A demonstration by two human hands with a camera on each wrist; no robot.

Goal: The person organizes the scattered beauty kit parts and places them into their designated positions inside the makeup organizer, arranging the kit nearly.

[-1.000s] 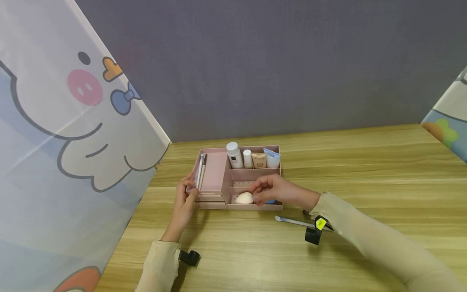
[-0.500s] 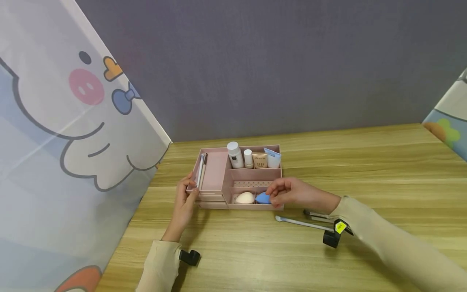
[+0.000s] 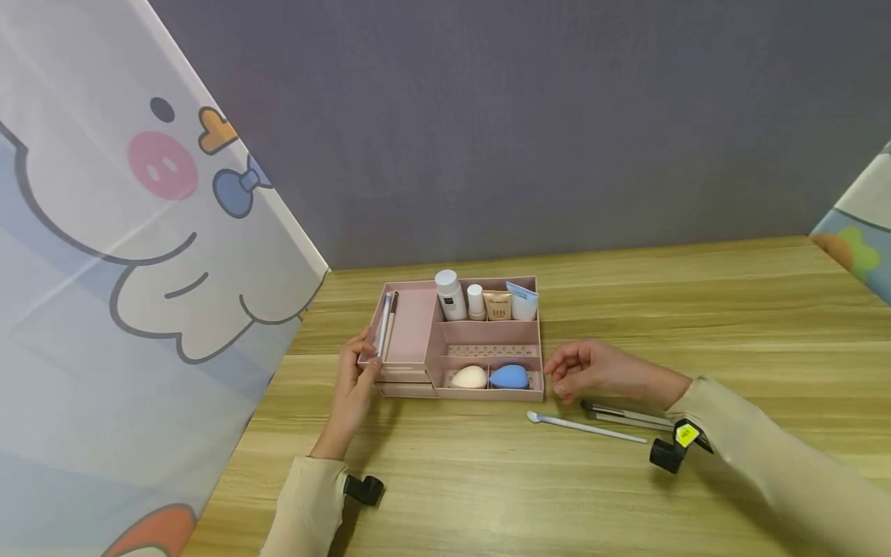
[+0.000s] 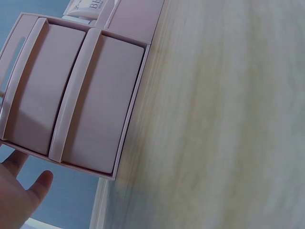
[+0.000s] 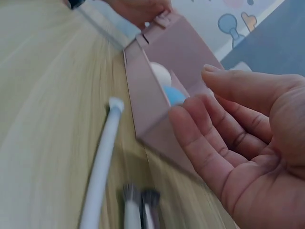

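A pink makeup organizer [image 3: 490, 394] sits on the table. My left hand [image 3: 353, 387] grips its left front corner, fingers over the side wall; in the left wrist view the thumb [image 4: 41, 185] stands beside the drawer fronts [image 4: 102, 102]. A cream makeup sponge [image 3: 469, 377] and a blue makeup sponge [image 3: 510, 377] lie side by side in the front compartments. Just right of the organizer, my right hand [image 3: 592, 373] hovers with loosely bent fingers and holds nothing. Below it lie a white makeup brush [image 3: 585, 427] and two more brushes [image 3: 629, 418], partly covered by the wrist.
Along the organizer's back row stand a white bottle [image 3: 452, 302], a small white-capped bottle [image 3: 476, 303], a gold tube [image 3: 497, 305] and a light blue tube [image 3: 524, 302]. Two brushes [image 3: 387, 325] lie in the left top tray. A grey wall [image 3: 529, 131] rises behind the table.
My right hand has moved right, from over the front compartments to outside the organizer, uncovering the blue sponge. The left hand has stayed at the corner.
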